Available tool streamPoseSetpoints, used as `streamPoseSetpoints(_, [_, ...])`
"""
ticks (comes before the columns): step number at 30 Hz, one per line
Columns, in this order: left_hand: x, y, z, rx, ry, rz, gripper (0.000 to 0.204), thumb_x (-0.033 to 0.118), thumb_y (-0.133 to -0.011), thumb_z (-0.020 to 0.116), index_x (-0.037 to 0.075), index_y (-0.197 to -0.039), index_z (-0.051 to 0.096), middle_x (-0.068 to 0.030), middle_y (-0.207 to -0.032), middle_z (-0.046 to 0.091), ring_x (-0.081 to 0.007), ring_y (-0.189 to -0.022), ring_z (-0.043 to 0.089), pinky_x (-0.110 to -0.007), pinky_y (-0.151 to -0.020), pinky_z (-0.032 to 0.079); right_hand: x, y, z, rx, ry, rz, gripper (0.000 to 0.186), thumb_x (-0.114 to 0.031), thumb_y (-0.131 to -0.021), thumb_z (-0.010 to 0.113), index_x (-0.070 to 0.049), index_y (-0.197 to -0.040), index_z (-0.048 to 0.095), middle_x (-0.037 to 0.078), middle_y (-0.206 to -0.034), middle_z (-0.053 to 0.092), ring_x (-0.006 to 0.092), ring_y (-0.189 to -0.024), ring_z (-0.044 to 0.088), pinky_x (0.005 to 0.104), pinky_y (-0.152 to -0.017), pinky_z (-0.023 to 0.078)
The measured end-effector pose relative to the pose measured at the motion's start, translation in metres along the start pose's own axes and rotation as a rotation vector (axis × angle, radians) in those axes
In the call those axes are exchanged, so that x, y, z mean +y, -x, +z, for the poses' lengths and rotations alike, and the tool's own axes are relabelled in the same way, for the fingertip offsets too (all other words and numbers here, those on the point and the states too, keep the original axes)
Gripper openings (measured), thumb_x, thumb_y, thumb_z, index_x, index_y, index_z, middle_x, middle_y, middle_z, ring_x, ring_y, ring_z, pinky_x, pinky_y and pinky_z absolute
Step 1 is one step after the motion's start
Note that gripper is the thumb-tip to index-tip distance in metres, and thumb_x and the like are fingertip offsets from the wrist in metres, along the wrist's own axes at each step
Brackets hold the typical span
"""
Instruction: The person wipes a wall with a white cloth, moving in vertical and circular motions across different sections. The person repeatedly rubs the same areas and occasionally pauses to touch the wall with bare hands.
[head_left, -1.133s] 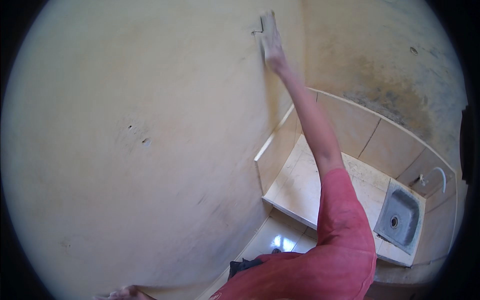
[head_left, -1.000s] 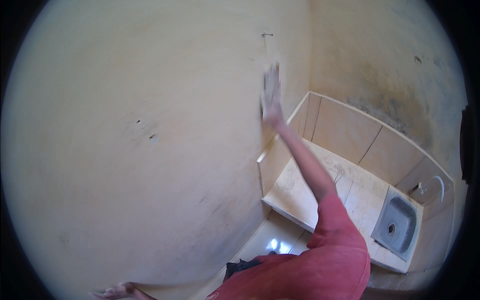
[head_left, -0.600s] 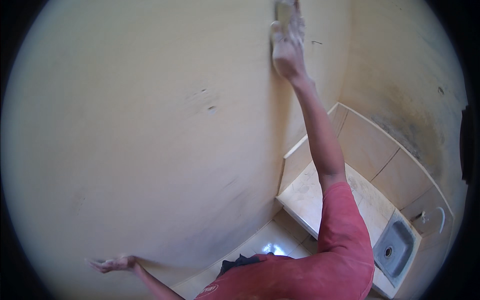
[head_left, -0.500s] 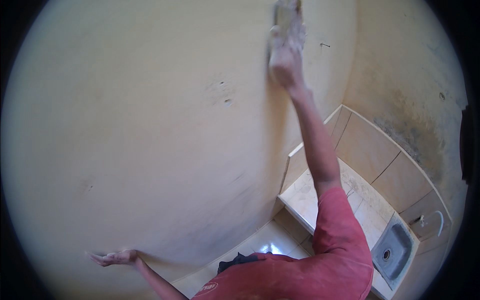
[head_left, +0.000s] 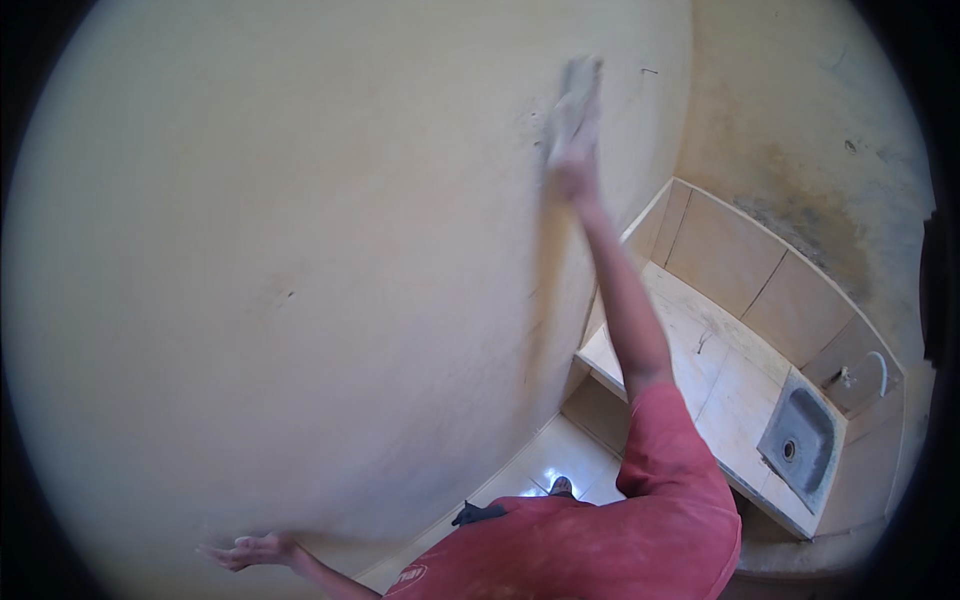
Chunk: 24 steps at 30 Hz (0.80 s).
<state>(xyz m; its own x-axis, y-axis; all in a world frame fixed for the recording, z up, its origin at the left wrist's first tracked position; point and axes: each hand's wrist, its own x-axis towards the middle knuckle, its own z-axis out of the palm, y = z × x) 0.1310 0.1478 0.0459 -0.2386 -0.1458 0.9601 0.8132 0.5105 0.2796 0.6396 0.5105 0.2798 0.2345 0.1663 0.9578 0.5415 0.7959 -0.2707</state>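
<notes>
My right arm reaches up the cream-painted wall [head_left: 400,200], and my right hand [head_left: 575,165] is closed on a pale, oblong, flat block [head_left: 581,88] held against the wall. Motion blurs the block and my fingers, so the block's exact kind is unclear. Low at the left, my left hand [head_left: 250,552] is open with its fingers stretched out. It holds nothing and is close to the wall; whether it touches I cannot tell.
A nail [head_left: 649,71] sticks out of the wall right of the block. To the right runs a tiled counter [head_left: 735,375] with a grey sink [head_left: 803,445] and a white curved tap [head_left: 880,370]. Dark stains [head_left: 805,215] mark the far wall. Shiny tiles cover the floor [head_left: 535,465].
My right hand has moved down the wall with the block. The view has shifted, bringing the wall's small holes closer to my right hand. My left hand sits slightly lower and further right.
</notes>
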Motion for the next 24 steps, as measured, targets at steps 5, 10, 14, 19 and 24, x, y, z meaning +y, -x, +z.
streamPoseSetpoints(5, [-0.069, -0.010, 0.015, 0.034, -0.001, 0.038, 0.061, 0.039, -0.108, 0.020, -0.005, -0.149, 0.031, -0.0210, -0.152, 0.036, -0.0374, -0.141, 0.031, -0.050, -0.114, 0.025, 0.031, -0.057, -0.017, 0.017, 0.045, 0.147, 0.069, -0.034, -0.106, 0.034, 0.009, -0.154, 0.008, 0.025, -0.163, 0.009, 0.0351, -0.152, 0.007, 0.0415, -0.124, 0.006])
streamPoseSetpoints(10, [-0.097, -0.009, 0.020, 0.152, 0.229, 0.049, 0.060, 0.038, -0.108, 0.020, -0.005, -0.148, 0.033, -0.0210, -0.153, 0.035, -0.0368, -0.141, 0.034, -0.049, -0.114, 0.026, -0.138, 0.101, 0.050, -0.220, 0.064, -0.277, 0.063, -0.027, -0.098, 0.045, -0.004, -0.154, 0.027, 0.027, -0.163, 0.008, 0.0397, -0.152, 0.005, 0.0537, -0.121, 0.002])
streamPoseSetpoints(14, [-0.086, -0.010, 0.031, 0.196, 0.352, 0.026, 0.061, 0.039, -0.107, 0.020, -0.005, -0.148, 0.035, -0.0220, -0.155, 0.033, -0.0389, -0.141, 0.033, -0.051, -0.114, 0.026, -0.262, 0.267, 0.062, -0.557, 0.040, -0.253, 0.057, -0.037, -0.090, 0.059, -0.024, -0.145, 0.052, 0.023, -0.157, 0.031, 0.0412, -0.148, 0.026, 0.0581, -0.120, 0.010])
streamPoseSetpoints(19, [-0.085, -0.013, 0.022, 0.142, 0.181, -0.053, 0.070, 0.048, -0.104, 0.026, -0.009, -0.142, 0.040, -0.0316, -0.147, 0.038, -0.0461, -0.134, 0.037, -0.059, -0.106, 0.028, -0.234, 0.252, 0.061, -0.427, 0.113, -0.284, 0.047, -0.024, -0.087, 0.062, -0.019, -0.133, 0.061, 0.025, -0.152, 0.040, 0.0414, -0.143, 0.036, 0.0557, -0.119, 0.020])
streamPoseSetpoints(24, [-0.079, -0.021, 0.011, 0.070, 0.131, 0.018, 0.062, 0.038, -0.107, 0.021, -0.005, -0.150, 0.033, -0.0232, -0.155, 0.032, -0.0408, -0.141, 0.032, -0.052, -0.114, 0.027, -0.144, 0.122, 0.034, -0.145, 0.190, 0.003, 0.061, -0.014, -0.100, 0.040, 0.004, -0.154, 0.019, 0.024, -0.164, 0.008, 0.0344, -0.153, 0.007, 0.0448, -0.123, 0.007])
